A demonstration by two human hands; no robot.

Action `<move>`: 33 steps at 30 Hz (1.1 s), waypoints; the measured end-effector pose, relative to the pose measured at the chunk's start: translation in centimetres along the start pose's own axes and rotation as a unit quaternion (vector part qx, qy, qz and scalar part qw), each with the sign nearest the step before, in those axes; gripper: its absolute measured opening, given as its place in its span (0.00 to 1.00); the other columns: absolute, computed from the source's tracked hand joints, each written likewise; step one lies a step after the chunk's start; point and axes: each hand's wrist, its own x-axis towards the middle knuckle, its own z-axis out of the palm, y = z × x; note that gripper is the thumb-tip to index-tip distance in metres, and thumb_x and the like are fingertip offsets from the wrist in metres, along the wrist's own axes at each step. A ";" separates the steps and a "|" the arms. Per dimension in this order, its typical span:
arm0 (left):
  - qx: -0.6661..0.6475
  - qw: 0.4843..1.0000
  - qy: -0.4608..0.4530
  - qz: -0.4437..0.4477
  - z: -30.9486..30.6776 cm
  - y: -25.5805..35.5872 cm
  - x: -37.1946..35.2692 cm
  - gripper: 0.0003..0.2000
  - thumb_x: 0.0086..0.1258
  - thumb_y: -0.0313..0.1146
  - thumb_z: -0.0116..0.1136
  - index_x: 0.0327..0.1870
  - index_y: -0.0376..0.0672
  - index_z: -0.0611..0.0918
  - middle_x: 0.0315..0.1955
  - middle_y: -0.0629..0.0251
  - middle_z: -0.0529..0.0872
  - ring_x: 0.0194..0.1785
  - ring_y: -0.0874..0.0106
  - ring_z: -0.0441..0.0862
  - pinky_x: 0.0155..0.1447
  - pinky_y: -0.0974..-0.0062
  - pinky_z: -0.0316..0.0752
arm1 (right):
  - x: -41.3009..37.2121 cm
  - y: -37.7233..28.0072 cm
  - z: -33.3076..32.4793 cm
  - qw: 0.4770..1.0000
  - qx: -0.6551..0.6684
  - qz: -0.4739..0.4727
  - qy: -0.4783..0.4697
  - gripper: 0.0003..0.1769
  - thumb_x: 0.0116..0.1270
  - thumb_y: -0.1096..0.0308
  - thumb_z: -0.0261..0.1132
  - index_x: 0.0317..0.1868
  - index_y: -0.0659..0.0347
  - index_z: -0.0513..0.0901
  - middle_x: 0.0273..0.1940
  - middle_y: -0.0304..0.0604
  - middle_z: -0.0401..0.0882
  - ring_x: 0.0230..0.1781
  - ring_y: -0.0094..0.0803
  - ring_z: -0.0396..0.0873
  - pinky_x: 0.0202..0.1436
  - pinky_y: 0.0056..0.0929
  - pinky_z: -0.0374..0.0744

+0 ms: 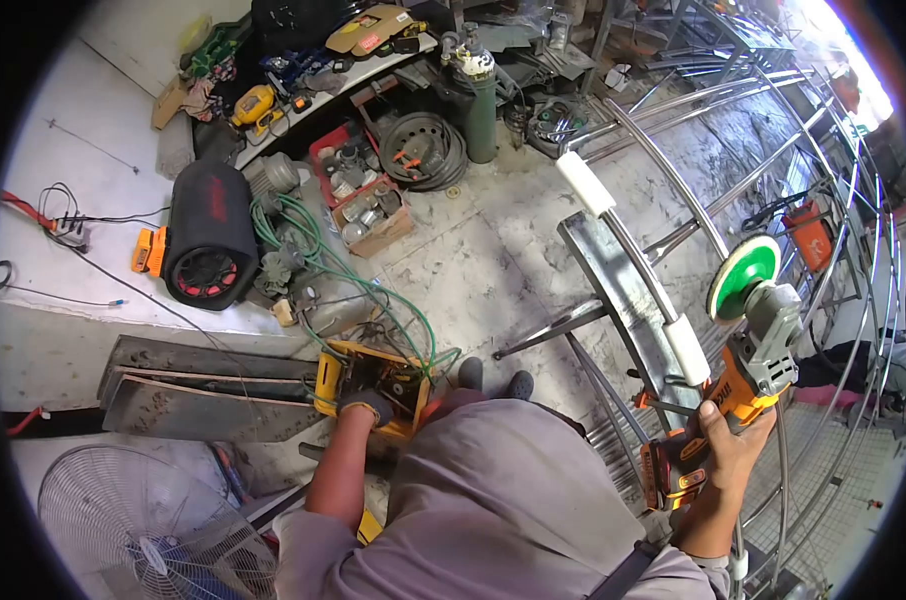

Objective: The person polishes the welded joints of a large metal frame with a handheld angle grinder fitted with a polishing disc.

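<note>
My right hand point(735, 452) is wrapped around a cordless angle polisher point(751, 375), yellow and black with a battery at its lower end. Its round pad point(745, 277), green with a pale rim, faces up and left beside a curved metal tube. My left hand point(369, 403), apparently in a dark glove, reaches into an open yellow box point(409, 408) with dark contents. Its fingers are hard to make out there. Just left of the polisher, a metal tube with white sleeves point(685, 350) lies along a steel beam point(623, 285) on a stand.
Curved metal tube framework point(838, 230) fills the right side. Green hose point(318, 250) runs across the floor to the yellow box. A black speaker point(211, 235), a fan point(153, 540), metal sheets point(203, 405) and a green gas cylinder point(480, 115) stand around.
</note>
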 end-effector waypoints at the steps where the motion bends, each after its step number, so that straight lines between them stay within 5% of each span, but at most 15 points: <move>1: 0.018 0.999 -0.033 0.026 4.7 -1.6 3.4 0.25 0.78 0.54 0.59 0.70 0.55 0.89 0.73 0.57 0.86 0.73 0.52 0.86 0.74 0.53 0.82 | 0.3 0.4 -0.4 1.000 -0.002 -0.021 0.007 0.33 0.65 0.66 0.81 0.67 0.72 0.81 0.50 0.43 0.87 0.46 0.29 0.85 0.53 0.32 0.83; 2: 0.033 0.996 -0.062 0.054 9.2 -3.1 6.2 0.25 0.79 0.54 0.58 0.72 0.58 0.89 0.76 0.60 0.85 0.76 0.55 0.85 0.76 0.53 0.81 | 0.8 0.9 -1.0 0.999 -0.004 -0.043 0.015 0.34 0.66 0.66 0.81 0.68 0.72 0.80 0.51 0.44 0.87 0.47 0.30 0.85 0.53 0.32 0.83; 5: 0.008 0.993 -0.117 -0.028 11.2 -2.9 2.5 0.25 0.79 0.53 0.59 0.72 0.57 0.89 0.76 0.60 0.85 0.76 0.55 0.85 0.76 0.53 0.81 | 2.6 3.1 -1.7 0.989 -0.012 -0.139 0.048 0.25 0.69 0.67 0.79 0.58 0.69 0.77 0.32 0.43 0.83 0.21 0.28 0.82 0.25 0.28 0.84; 11: -0.021 0.986 -0.145 -0.080 11.6 -4.1 -1.0 0.26 0.78 0.53 0.60 0.72 0.56 0.88 0.76 0.61 0.85 0.76 0.56 0.85 0.76 0.53 0.81 | 4.4 0.1 0.1 0.994 0.082 -0.048 0.048 0.23 0.67 0.70 0.78 0.57 0.71 0.80 0.37 0.44 0.84 0.21 0.28 0.82 0.24 0.28 0.82; 14: -0.024 0.986 -0.142 -0.086 9.2 -4.8 -0.5 0.26 0.78 0.53 0.61 0.72 0.55 0.88 0.76 0.62 0.85 0.76 0.56 0.85 0.77 0.53 0.81 | 5.9 -0.3 1.1 0.996 0.056 -0.059 0.041 0.26 0.69 0.65 0.79 0.58 0.69 0.77 0.31 0.42 0.82 0.20 0.29 0.81 0.23 0.29 0.82; 20: 0.018 0.993 -0.106 -0.057 1.0 -6.3 8.8 0.26 0.77 0.52 0.62 0.72 0.54 0.88 0.75 0.63 0.85 0.75 0.56 0.85 0.77 0.54 0.81 | 10.4 -6.0 6.6 0.995 0.087 0.005 0.041 0.29 0.64 0.75 0.81 0.65 0.68 0.84 0.44 0.37 0.86 0.37 0.24 0.83 0.42 0.26 0.82; 23: -0.028 0.993 -0.091 -0.073 -8.6 -5.6 13.4 0.31 0.73 0.55 0.65 0.73 0.50 0.87 0.77 0.61 0.84 0.79 0.56 0.82 0.79 0.52 0.79 | 14.2 -9.1 11.2 0.997 0.073 -0.008 0.040 0.29 0.64 0.75 0.81 0.65 0.68 0.84 0.45 0.37 0.87 0.37 0.23 0.83 0.39 0.26 0.82; 27: -0.074 0.996 -0.028 -0.038 -24.0 -6.3 21.9 0.29 0.74 0.53 0.65 0.72 0.49 0.87 0.73 0.60 0.85 0.76 0.55 0.83 0.76 0.53 0.80 | 21.6 -12.1 19.1 0.997 0.006 -0.072 0.030 0.30 0.61 0.76 0.84 0.64 0.68 0.85 0.53 0.40 0.91 0.54 0.26 0.86 0.64 0.33 0.84; 33: -0.062 0.993 0.034 0.091 -49.8 -8.4 27.8 0.26 0.75 0.50 0.65 0.71 0.48 0.86 0.68 0.59 0.87 0.71 0.54 0.85 0.72 0.55 0.81 | 31.6 -20.0 32.7 0.999 -0.001 -0.033 0.037 0.31 0.60 0.72 0.86 0.62 0.65 0.85 0.56 0.38 0.91 0.56 0.24 0.86 0.65 0.31 0.83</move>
